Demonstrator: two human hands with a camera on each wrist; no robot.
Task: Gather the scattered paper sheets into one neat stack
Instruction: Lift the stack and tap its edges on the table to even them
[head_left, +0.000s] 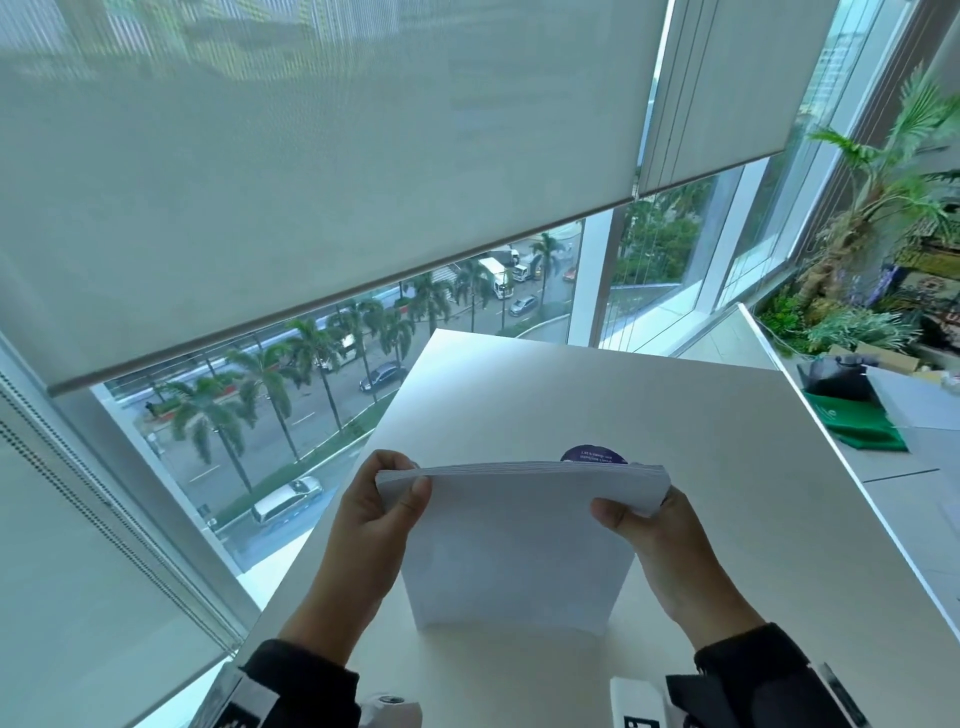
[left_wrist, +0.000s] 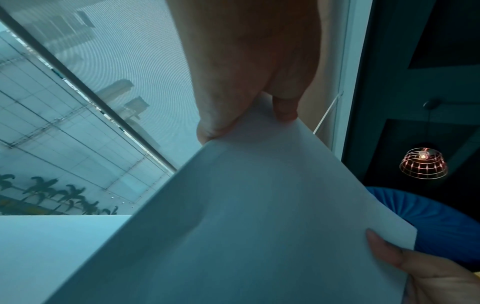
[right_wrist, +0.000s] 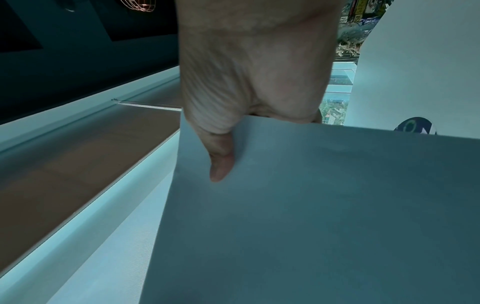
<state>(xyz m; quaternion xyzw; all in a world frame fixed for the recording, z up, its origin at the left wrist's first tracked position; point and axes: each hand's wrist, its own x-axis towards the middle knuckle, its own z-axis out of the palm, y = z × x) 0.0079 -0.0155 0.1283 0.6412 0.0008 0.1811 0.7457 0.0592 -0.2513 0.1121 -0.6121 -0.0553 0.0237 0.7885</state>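
Note:
A stack of white paper sheets (head_left: 519, 545) stands upright on its lower edge on the white table (head_left: 571, 395), its top edges lined up. My left hand (head_left: 387, 491) pinches the stack's upper left corner, thumb on the near face. My right hand (head_left: 631, 512) pinches the upper right corner the same way. The left wrist view has the paper stack (left_wrist: 246, 216) under my left hand (left_wrist: 246, 115), with the right thumb (left_wrist: 384, 253) at the far corner. In the right wrist view my right hand (right_wrist: 233, 131) lays its thumb over the paper stack (right_wrist: 324, 205).
A round dark purple sticker (head_left: 594, 453) lies on the table just behind the stack. A green cloth (head_left: 857, 421) and a dark object lie on a neighbouring table at right. Windows with blinds (head_left: 311, 182) run behind and to the left; plants (head_left: 883, 234) stand at far right.

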